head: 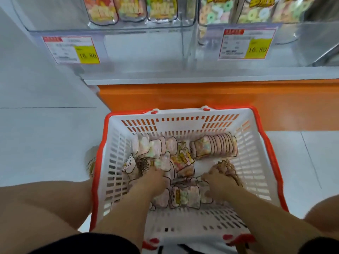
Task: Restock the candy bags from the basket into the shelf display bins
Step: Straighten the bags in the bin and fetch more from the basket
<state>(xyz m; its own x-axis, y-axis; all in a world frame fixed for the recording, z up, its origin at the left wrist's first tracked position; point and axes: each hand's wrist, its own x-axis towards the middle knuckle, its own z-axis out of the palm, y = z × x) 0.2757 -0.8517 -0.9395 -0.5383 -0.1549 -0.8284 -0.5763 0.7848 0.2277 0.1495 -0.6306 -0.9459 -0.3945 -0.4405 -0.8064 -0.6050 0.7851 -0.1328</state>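
My left hand (153,180) is down in the basket (183,123) at the lower middle of the frame, its fingertips buried among the loose candy bags (183,162). I cannot tell whether it has hold of one. My right hand (219,182) is just to its right, fingers over a brownish bag (229,168), and its grip is too blurred to judge. A neat row of bags (220,146) stands in the basket's upper right. The display bins (143,48) run across the top of the frame, with price tags (71,50) on their fronts.
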